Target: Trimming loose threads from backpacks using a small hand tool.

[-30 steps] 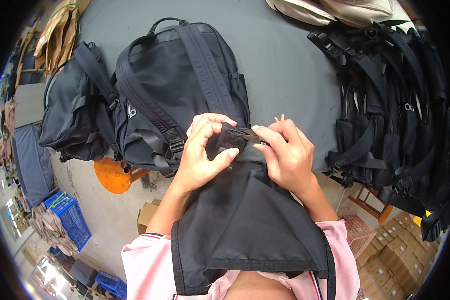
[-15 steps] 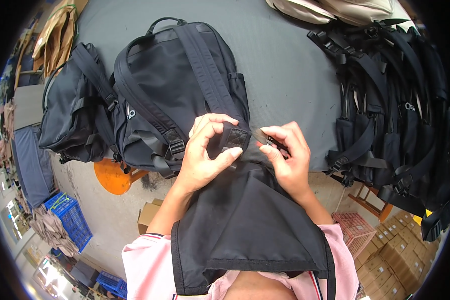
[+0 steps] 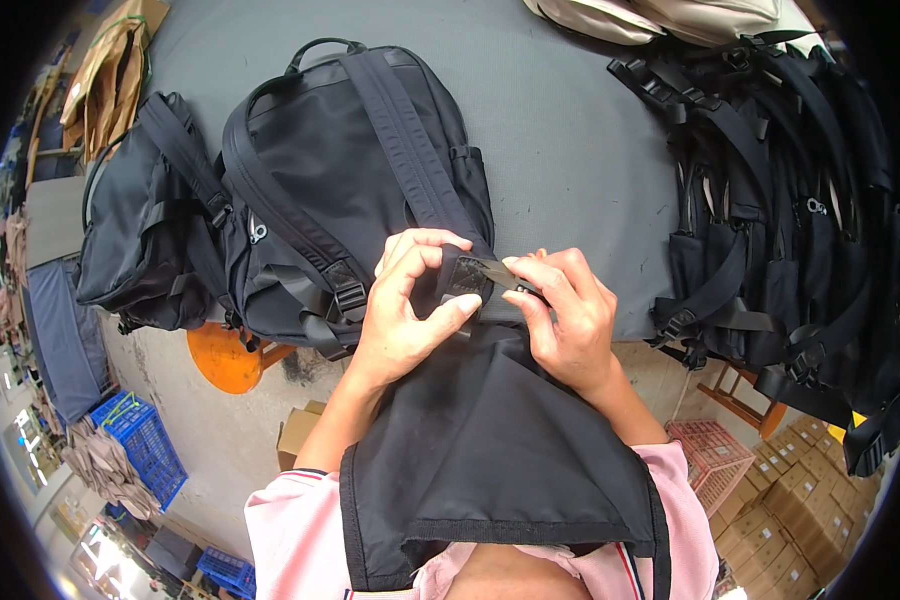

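A black backpack (image 3: 340, 130) lies on the table with its shoulder straps facing up. My left hand (image 3: 405, 310) grips the lower end of its right-hand strap between thumb and fingers. A boxed patch of stitching (image 3: 467, 277) on that strap end faces up. My right hand (image 3: 575, 315) is closed round a small cutting tool that looks like thread snips (image 3: 500, 272), mostly hidden by the fingers. Its metal blades touch or lie just over the edge of the stitched patch; I cannot tell which.
A second black bag (image 3: 145, 235) leans against the backpack's left side. At the right table edge stands a row of black backpacks (image 3: 760, 200), with pale bags (image 3: 660, 20) behind. Below are an orange stool (image 3: 225, 358), a blue crate (image 3: 142, 445) and stacked cartons (image 3: 790, 510).
My right hand has shifted slightly left and turned, bringing the snips' blades onto or over the stitched patch. My left hand keeps its grip on the strap end.
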A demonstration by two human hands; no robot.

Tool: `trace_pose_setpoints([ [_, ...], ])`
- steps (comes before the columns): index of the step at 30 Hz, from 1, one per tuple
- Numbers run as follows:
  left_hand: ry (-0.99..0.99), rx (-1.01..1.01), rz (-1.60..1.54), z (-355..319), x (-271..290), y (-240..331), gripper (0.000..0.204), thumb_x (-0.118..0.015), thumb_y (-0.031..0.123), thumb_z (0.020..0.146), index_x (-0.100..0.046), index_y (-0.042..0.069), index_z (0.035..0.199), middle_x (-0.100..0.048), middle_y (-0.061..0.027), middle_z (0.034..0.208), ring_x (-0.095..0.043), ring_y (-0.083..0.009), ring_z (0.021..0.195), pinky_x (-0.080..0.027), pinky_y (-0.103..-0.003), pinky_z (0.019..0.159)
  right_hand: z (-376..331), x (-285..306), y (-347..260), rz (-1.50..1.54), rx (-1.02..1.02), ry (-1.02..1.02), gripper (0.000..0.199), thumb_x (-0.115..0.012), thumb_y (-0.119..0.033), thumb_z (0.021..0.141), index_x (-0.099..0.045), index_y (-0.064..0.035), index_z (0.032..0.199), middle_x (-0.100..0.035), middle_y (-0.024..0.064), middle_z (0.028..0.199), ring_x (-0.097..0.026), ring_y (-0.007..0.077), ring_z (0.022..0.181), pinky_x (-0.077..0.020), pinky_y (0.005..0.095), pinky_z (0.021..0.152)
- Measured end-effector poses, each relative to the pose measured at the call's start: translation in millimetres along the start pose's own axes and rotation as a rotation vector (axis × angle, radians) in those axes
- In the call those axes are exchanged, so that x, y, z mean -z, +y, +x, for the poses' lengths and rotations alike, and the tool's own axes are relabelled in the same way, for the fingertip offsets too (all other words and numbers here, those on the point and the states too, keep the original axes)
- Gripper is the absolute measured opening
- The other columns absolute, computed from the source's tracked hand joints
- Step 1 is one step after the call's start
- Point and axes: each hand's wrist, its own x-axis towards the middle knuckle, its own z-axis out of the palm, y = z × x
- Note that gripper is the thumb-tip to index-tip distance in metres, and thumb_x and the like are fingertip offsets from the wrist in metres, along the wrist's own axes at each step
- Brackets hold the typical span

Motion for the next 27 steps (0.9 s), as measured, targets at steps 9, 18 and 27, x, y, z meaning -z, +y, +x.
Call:
trace_pose_setpoints([
  [9,-0.003,-0.025,0.062,0,1,1,0.029,-0.073,0.015,0.069,-0.055,0.003,0.089,-0.060,-0.0077,0.109,-0.049,-0.0237,0.104,-0.036,-0.036,0.093,3,5,-9,-0.168,0.077,-0.024,0.030,-0.072,-0.004,0.069,-0.065,-0.0058,0.098,-0.055,0.0042,0.073,-0.056,0.0211,0.059,-0.0453,0.0316,0.056],
  [18,0.007,-0.001,-0.005,1,-2,-2,0.030,-0.074,0.017,0.069,-0.055,0.004,0.090,-0.060,-0.0069,0.109,-0.049,-0.0233,0.103,-0.034,-0.036,0.094,-1,4,-8,0.278,-0.299,-0.007,0.028,-0.068,0.006,0.072,-0.066,-0.0035,0.099,-0.056,0.0077,0.078,-0.056,0.0151,0.061,-0.0465,0.0275,0.055],
  [27,0.013,-0.047,0.085,2,-3,1,0.031,-0.074,0.017,0.070,-0.056,0.004,0.091,-0.060,-0.0061,0.108,-0.049,-0.0234,0.103,-0.034,-0.036,0.093,-2,0,-10,0.082,-0.168,-0.008,0.030,-0.073,-0.004,0.070,-0.065,-0.0073,0.099,-0.056,0.0060,0.079,-0.059,0.0222,0.062,-0.0470,0.0327,0.055],
])
